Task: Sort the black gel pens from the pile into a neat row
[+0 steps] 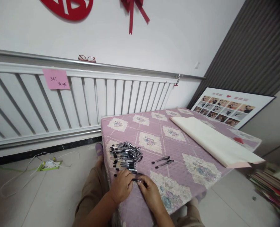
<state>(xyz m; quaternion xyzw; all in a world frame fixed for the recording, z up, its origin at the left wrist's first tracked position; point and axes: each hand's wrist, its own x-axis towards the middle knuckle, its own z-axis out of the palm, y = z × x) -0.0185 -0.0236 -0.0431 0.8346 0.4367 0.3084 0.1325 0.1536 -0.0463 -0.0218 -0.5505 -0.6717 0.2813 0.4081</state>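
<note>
Close to the near left edge of the cloth-covered table, both hands are on one black pen [135, 180]. My left hand [122, 186] has its fingers curled around the pen's left part. The pen's right end is pinched between the thumb and fingers of my right hand [150, 190]. Just beyond my left hand lies a heap of black and clear pens [125, 154], most of them lying sideways. Two more pens [163, 161] rest apart, to the right of the heap. My fingers hide part of the held pen.
The table [151, 140] wears a purple floral cloth. A cream folded sheet [206, 138] lies across its right side, near a framed photo board [227, 107]. Behind stands a white radiator [116, 97]. A power strip [49, 164] with cables sits on the floor at left.
</note>
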